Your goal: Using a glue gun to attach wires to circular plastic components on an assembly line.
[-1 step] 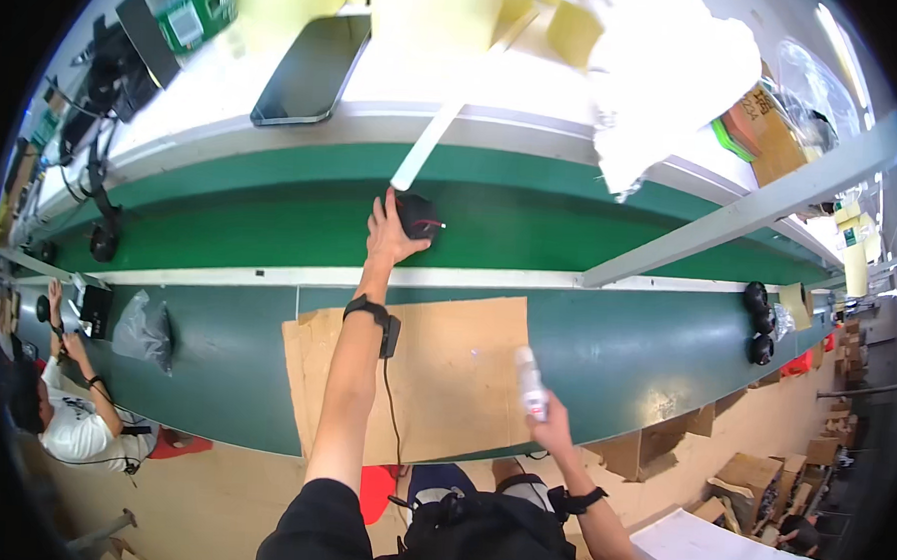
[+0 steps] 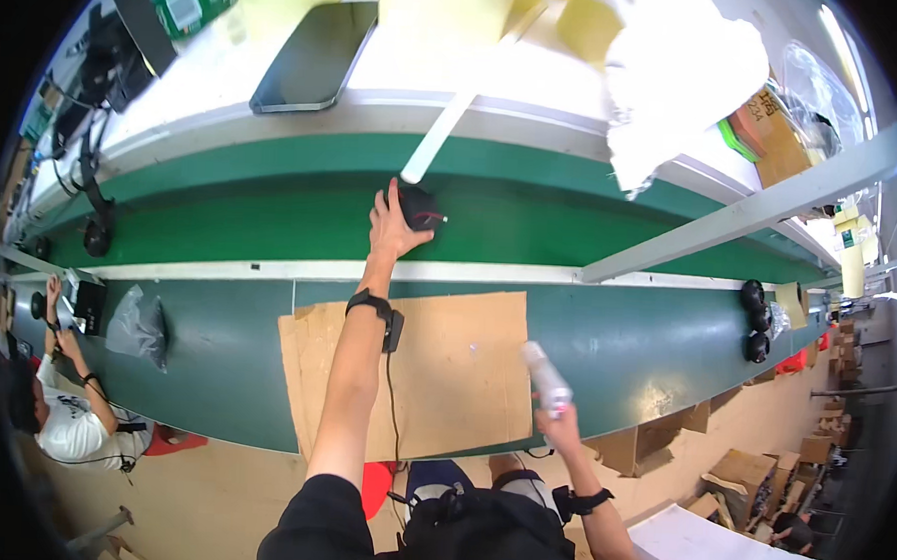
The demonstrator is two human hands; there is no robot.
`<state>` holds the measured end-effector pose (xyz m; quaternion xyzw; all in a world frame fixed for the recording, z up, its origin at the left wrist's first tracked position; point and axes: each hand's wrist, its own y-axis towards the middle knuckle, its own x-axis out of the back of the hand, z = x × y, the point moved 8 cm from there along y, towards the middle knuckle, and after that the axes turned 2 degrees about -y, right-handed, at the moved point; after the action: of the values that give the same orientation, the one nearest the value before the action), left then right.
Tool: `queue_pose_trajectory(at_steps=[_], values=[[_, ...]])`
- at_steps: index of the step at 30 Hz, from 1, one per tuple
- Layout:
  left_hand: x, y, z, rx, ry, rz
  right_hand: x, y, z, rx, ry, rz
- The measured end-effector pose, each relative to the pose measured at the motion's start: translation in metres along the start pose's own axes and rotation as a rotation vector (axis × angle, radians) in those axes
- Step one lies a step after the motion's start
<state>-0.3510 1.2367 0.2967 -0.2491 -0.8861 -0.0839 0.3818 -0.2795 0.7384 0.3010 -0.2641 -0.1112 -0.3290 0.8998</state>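
My left hand reaches far over the bench to the green belt. Its fingers and thumb are curled round a black rounded part, from which a thin red wire with a pale end sticks out. In my right hand, at the right edge of a flat cardboard sheet, is a white cylindrical object, tilted with its far end up and left. Motion blur hides its exact kind. The sheet lies on the dark green bench under my left forearm.
A white metal strip slants down just beyond my left hand. On the shelf lies a dark phone. A grey post crosses at the right, near several black round parts. To the left, a co-worker works beside a plastic bag.
My right hand and the white cylindrical object have shifted slightly to the right. The left hand keeps its hold on the black part; the whole view has moved a little.
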Motion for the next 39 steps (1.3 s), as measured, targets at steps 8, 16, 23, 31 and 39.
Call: queue_pose_trajectory(at_steps=[8, 16, 23, 31, 39], values=[[0.040, -0.124, -0.049, -0.296, -0.219, -0.043, 0.081, -0.027, 0.033, -0.118, 0.149, -0.113], [-0.015, -0.361, -0.002, -0.005, -0.154, 0.172, 0.019, -0.003, 0.028, -0.173, 0.211, 0.134], [0.027, -0.351, 0.015, 0.037, -0.395, 0.103, -0.017, 0.019, 0.035, 0.026, 0.153, 0.599], [0.014, -0.284, -0.007, -0.381, -0.367, 0.465, -0.033, 0.002, 0.041, -0.286, -0.342, 0.587], [-0.020, -0.253, -0.003, -0.473, -0.523, 0.435, -0.080, -0.008, 0.075, 0.244, -0.371, 0.702]])
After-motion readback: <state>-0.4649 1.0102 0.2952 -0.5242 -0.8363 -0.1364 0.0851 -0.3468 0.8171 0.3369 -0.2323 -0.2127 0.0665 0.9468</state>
